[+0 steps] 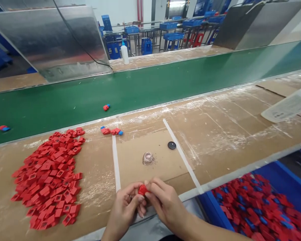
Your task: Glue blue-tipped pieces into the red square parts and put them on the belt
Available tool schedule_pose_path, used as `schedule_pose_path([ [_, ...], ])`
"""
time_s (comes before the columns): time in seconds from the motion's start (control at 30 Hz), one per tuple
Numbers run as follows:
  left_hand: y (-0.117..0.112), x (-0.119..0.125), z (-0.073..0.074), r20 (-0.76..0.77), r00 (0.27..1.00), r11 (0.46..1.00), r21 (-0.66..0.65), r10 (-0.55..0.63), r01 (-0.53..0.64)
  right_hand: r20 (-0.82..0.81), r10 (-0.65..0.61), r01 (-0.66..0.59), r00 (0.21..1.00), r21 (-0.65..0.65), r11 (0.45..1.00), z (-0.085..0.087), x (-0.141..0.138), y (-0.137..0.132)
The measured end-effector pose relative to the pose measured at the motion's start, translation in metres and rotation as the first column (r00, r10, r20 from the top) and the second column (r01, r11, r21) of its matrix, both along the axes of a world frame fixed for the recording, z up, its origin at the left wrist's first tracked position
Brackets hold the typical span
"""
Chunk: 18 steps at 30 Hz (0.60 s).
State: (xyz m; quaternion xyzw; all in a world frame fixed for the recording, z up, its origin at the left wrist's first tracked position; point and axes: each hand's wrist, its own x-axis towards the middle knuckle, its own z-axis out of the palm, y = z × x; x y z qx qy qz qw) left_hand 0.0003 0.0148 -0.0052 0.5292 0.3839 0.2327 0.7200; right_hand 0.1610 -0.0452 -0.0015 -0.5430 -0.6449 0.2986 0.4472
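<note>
1. The left hand (124, 212) and right hand (167, 206) are both closed, gripping a small red plastic part (142, 189) in their fingers above the table (215, 140)
2. Just right of the hands, a blue crate (278, 170) holds a heap of red-and-blue parts (256, 204)
3. Left of the hands, loose red parts (47, 177) lie piled on the table
4. Farther right, a translucent plastic container (288, 103) seems to carry printing, too blurred to read
5. Beyond the green conveyor belt (65, 113) stands a white plastic bottle (124, 53)

- red plastic piece (142, 190), plain bright red, there between the fingertips
- heap of red plastic pieces (47, 177), darker square centres dotted across it
- green conveyor belt (65, 110), plain and glossy
- brown cardboard (150, 160) striped with white tape (116, 164)
- blue crate (214, 212) holding red parts flecked blue (256, 204)
</note>
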Motion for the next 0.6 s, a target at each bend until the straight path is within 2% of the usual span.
schedule_pose_path([
  [0.17, 0.003, 0.003, 0.003, -0.058, 0.998, 1.0, 0.013, 0.018, -0.018, -0.065, -0.006, 0.002, 0.998, -0.058, 0.998, 0.011, 0.01, 0.0],
  [0.3, 0.003, 0.006, 0.009, -0.122, 0.993, 0.999, 0.053, 0.012, -0.005, -0.206, -0.121, 0.088, 0.971, -0.161, 0.983, 0.014, 0.015, -0.006],
  [0.37, 0.003, 0.008, 0.012, -0.124, 0.992, 0.996, 0.082, 0.03, -0.02, -0.319, -0.194, 0.116, 0.928, -0.248, 0.962, 0.013, 0.015, -0.009],
  [0.47, 0.004, 0.01, 0.014, -0.11, 0.991, 0.988, 0.141, 0.072, -0.057, -0.499, -0.291, 0.115, 0.816, -0.353, 0.929, 0.015, 0.015, -0.015],
  [0.53, 0.006, 0.011, 0.014, -0.125, 0.988, 0.983, 0.172, 0.093, -0.071, -0.564, -0.339, 0.123, 0.753, -0.385, 0.915, 0.02, 0.019, -0.021],
  [0.6, 0.008, 0.01, 0.012, -0.139, 0.983, 0.978, 0.187, 0.124, -0.097, -0.578, -0.377, 0.16, 0.724, -0.391, 0.907, 0.025, 0.029, -0.031],
])
